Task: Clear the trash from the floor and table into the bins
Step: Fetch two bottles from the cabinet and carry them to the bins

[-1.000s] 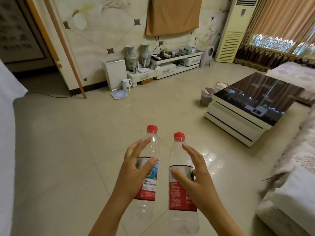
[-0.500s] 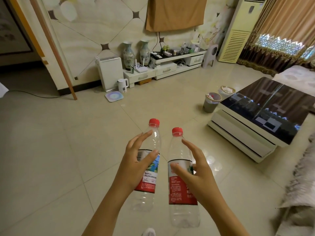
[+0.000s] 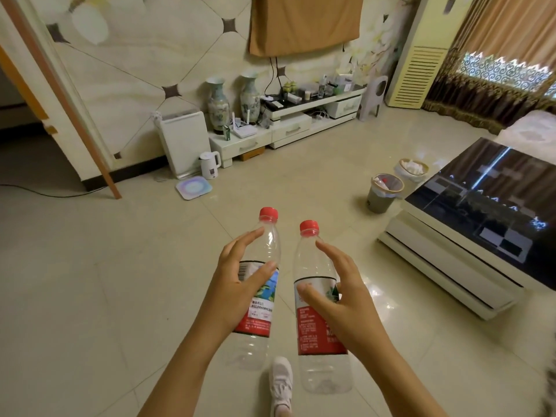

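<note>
The left hand (image 3: 237, 284) is wrapped around an empty clear plastic water bottle (image 3: 260, 284), thumb across the label and fingers curled behind, holding it upright with a slight tilt to the right. Its red cap (image 3: 268, 213) is screwed on. The label shows a barcode at the top edge, a blue and green picture band, a white panel of small print and a red band below; the print is too small to read and no brand name can be made out.

The right hand (image 3: 343, 299) is clamped on a second empty bottle (image 3: 319, 326) of the same kind, also upright, with its own red cap (image 3: 309, 227). The thumb presses the front of the label, which is mostly red with columns of fine white writing that cannot be read and a small green patch near the top. The two bottles are held side by side above the tiled floor (image 3: 90, 296), close but apart.

A white sneaker (image 3: 281, 383) shows on the floor between the forearms.

Ahead on the right, a grey bin (image 3: 382, 195) with a liner stands just beside the low worktop (image 3: 469, 236) with a dark glossy surface; a bottle already lies inside it. A second, lighter bin (image 3: 412, 170) holding white paper stands just behind the first. Both bins are well apart from the hands.

Against the far wall stand a white kettle (image 3: 209, 164) and two porcelain vases (image 3: 217, 105).
</note>
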Demonstrator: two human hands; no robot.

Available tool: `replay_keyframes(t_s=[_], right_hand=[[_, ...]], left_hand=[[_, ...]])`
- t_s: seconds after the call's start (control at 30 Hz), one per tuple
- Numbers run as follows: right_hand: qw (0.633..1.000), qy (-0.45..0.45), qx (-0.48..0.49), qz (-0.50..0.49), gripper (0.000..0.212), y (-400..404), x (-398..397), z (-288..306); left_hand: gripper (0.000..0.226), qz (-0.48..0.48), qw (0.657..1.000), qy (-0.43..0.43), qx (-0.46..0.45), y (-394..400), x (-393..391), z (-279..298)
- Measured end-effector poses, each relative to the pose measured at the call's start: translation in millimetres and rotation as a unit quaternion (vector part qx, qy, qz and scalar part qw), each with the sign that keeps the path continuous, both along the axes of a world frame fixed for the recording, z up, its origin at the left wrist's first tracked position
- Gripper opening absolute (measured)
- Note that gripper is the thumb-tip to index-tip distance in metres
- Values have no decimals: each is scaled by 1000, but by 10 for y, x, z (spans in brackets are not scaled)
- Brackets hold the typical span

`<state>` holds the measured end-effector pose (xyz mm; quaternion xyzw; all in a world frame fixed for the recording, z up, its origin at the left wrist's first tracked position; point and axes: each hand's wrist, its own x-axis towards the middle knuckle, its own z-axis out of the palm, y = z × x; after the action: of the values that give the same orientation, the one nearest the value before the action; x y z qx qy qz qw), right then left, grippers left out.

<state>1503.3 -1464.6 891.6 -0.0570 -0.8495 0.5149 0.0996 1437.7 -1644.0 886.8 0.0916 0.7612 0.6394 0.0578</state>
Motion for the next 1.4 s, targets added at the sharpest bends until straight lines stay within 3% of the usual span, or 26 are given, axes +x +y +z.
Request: replay_keyframes(t_s=[0.43,0.87,1.13,1.4], right_hand=[[999,-15,26,28,62,423,-2749,35],[999,-21,-1,-31,59,274,-5109,-65],[997,-30,-15,-75,59,164,-6246,-32],[993,-36,-37,-105,57,631,-7333,-125]], left_hand=[[50,11,1000,-17,12,342,-2566,50],[50,-26,998,-43,46,75,-5083,-89],[51,-81,993,-69,51,18,-6446,19],[51,-102,988,-92,65,519,-7628,-25]])
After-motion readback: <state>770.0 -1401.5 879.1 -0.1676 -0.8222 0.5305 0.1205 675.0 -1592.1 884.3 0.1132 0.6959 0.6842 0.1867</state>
